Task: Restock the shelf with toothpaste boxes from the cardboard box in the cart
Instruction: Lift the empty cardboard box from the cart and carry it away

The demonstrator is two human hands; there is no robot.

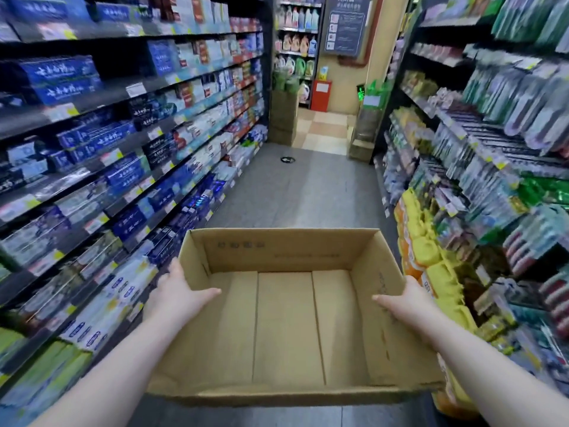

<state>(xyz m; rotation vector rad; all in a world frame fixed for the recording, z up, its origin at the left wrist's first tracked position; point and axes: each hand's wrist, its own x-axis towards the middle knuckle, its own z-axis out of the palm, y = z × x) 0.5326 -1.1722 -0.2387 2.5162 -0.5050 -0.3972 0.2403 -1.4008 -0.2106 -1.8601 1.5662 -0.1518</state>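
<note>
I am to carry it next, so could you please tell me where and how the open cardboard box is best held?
Take the cardboard box by the top edges of its two side walls, one hand from each side, thumb inside, fingers outside. It is wide, open-topped and empty, so both edges are free. The left hand and right hand grip it so.

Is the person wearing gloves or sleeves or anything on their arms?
No. The left arm and right arm are bare: no sleeves, watch or bracelet. The left hand and right hand have no gloves and no rings that show.
</note>
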